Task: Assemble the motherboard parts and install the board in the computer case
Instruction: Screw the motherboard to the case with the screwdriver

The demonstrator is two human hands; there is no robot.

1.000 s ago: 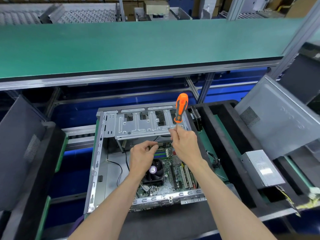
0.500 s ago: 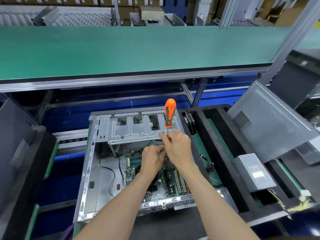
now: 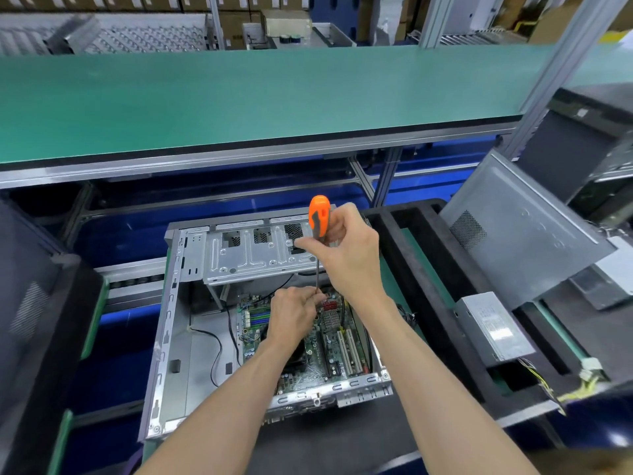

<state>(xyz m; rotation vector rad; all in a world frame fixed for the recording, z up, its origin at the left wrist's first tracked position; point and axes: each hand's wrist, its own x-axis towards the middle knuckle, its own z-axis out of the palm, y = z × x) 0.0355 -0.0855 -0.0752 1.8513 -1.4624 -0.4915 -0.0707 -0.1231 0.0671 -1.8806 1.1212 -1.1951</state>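
Orange-handled, the screwdriver [image 3: 319,217] now stands nearly upright over the case [image 3: 171,323], its shaft running down to the far end of the board [image 3: 329,351]. A second ago the right hand [image 3: 349,252] pinched it low, at the base of the handle; now its fingers are wrapped round the handle itself, higher up, in a grip fit for turning. The left hand [image 3: 294,313] has slid from the middle of the board, near the cooler fan, toward the far right, and its fingertips are closed round the lower shaft at the tip, steadying it. Whether a screw sits under the tip cannot be told: the left hand covers the spot.

The board already lies flat inside the open case, below the drive cage [image 3: 253,255], with cables trailing on the case floor to its left. Judging by the new grip, the step in hand is driving a mounting screw at the board's far edge, so installation looks well along. A power supply [image 3: 493,330] rests in the foam tray [image 3: 428,303] to the right, well apart from the case.
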